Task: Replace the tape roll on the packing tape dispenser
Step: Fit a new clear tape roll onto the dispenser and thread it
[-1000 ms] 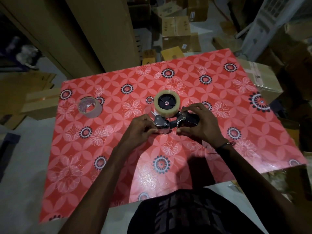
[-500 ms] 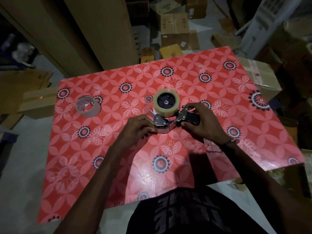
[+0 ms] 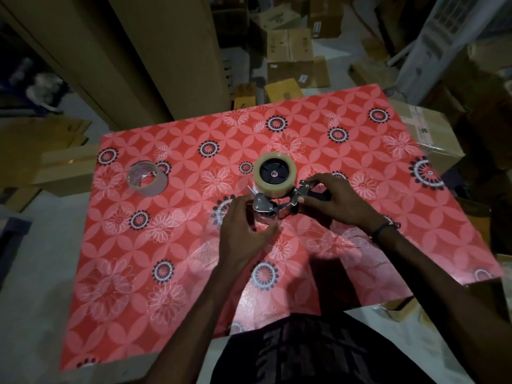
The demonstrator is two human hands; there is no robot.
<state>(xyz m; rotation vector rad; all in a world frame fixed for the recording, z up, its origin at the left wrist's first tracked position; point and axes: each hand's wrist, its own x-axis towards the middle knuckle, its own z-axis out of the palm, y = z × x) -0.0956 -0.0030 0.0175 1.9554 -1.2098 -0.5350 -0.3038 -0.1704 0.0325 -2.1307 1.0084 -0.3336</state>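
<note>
Dispenser (image 3: 279, 200) lying mid-table on red flowered cloth (image 3: 194, 245), full clear tape roll (image 3: 274, 174) seated on its hub | left hand (image 3: 243, 231) fingers curled around the metal front end | right hand (image 3: 335, 202) fingers pinching the handle bracket | near-empty roll (image 3: 147, 178) well apart, far left.

Red floral tablecloth (image 3: 171, 273) over the table. Packing tape dispenser (image 3: 273, 206) lies on it, full clear tape roll (image 3: 275, 174) seated on its black hub. Left hand (image 3: 243, 231) grips the metal front end by the roller; right hand (image 3: 335, 202) holds the black handle end. Near-empty tape roll (image 3: 147, 178) sits well apart to the left. Cardboard boxes (image 3: 291, 48) beyond the table.
</note>
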